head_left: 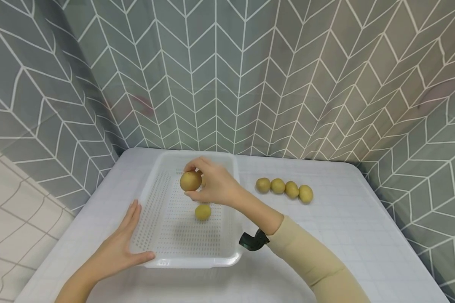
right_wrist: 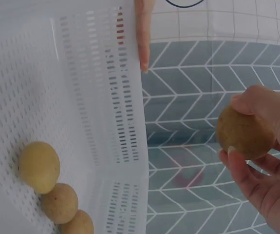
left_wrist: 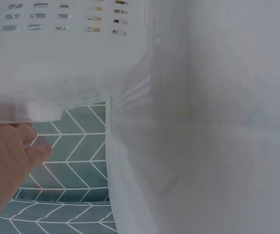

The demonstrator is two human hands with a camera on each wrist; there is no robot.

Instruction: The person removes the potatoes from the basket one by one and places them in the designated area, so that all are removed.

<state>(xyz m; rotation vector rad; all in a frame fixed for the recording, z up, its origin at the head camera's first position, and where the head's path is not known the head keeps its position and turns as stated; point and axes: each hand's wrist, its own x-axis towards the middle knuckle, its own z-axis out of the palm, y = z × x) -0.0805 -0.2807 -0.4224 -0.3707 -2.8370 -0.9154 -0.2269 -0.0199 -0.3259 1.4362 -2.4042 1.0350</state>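
My right hand (head_left: 214,183) grips a potato (head_left: 191,181) between thumb and fingers, above the white perforated basket (head_left: 191,263). In the right wrist view the held potato (right_wrist: 244,132) is round and brownish yellow, clear of the basket wall. Inside the basket lies a yellow potato (head_left: 202,212); the right wrist view shows two more, a middle potato (right_wrist: 60,203) and a lower potato (right_wrist: 77,225), mostly hidden from the head view. My left hand (head_left: 115,248) rests against the basket's left side near the front corner, fingers straight and thumb spread along the front rim.
To the right of the basket, several potatoes (head_left: 291,190) lie in a row on the white-covered table (head_left: 345,235). A grey patterned curtain (head_left: 227,84) hangs behind and along the sides. A dark strap piece (head_left: 254,240) sits by the right wrist.
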